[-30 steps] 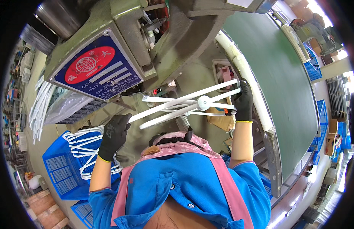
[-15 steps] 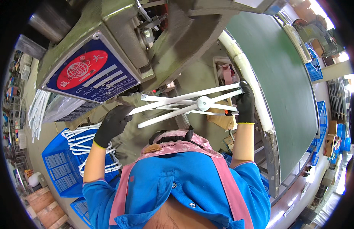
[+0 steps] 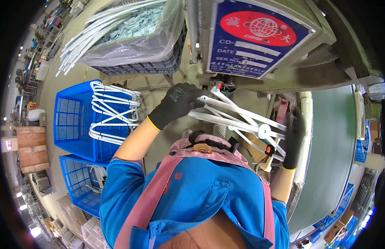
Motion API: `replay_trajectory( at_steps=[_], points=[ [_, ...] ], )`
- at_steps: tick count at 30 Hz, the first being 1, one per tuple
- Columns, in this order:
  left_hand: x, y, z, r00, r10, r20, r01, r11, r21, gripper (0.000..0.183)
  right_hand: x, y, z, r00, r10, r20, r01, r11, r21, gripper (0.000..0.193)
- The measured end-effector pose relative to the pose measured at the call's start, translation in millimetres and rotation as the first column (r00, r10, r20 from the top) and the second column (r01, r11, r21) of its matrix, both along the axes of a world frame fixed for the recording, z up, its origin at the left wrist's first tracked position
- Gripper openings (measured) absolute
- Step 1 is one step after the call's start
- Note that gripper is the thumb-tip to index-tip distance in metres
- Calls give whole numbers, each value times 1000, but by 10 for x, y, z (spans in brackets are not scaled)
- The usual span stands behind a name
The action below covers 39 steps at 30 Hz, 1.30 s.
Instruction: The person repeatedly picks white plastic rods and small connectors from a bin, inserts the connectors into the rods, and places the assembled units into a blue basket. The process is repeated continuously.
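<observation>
Across my front lies a white tubular metal frame: several thin tubes cross one another near a round white hub. An orange-and-black part shows close to its right end. My left hand, in a black glove with a yellow cuff, is closed at the frame's left end, its fingertips at a tube end with a hole. At the opposite end my right hand, gloved alike and slightly blurred, is closed around the tubes; its fingers are partly hidden. A machine body with a blue-and-red plate hangs just beyond the frame.
At left, a blue basket holds several bent white frames; another blue basket stands nearer. Far left, a grey crate lined with plastic carries small pale pieces and long white tubes. A green-topped conveyor runs along my right.
My view has swung left, bringing the baskets and crate further in. My left hand has shifted from a tube's end below the machine plate to a holed end; the right hand stays at its end.
</observation>
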<state>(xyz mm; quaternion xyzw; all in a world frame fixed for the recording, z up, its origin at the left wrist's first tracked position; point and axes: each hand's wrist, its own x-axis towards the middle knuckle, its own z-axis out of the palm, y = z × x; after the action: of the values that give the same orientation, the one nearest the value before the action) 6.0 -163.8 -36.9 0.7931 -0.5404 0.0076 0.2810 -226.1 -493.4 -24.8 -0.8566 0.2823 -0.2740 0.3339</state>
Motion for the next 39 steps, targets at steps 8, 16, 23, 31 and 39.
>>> replay_trajectory(
  at_steps=[8,16,23,31,39],
  points=[
    [-143,-224,-143,998,21,58,-11,987,-157,40,793,944,87,777,551,-304,-626,728,-281,31],
    [109,-412,47,996,-33,88,43,993,-107,33,839,895,110,848,500,-178,-529,776,-342,25],
    [252,-503,-100,554,-102,-826,-9,992,-129,28,875,916,48,837,525,-154,-546,821,-166,22],
    [409,-490,-358,975,-171,-140,167,985,-40,46,898,942,124,803,533,-266,-567,821,-65,27],
    [496,-503,-332,936,-330,-122,312,938,-149,41,854,1128,197,842,447,-302,-459,888,36,30]
  ],
)
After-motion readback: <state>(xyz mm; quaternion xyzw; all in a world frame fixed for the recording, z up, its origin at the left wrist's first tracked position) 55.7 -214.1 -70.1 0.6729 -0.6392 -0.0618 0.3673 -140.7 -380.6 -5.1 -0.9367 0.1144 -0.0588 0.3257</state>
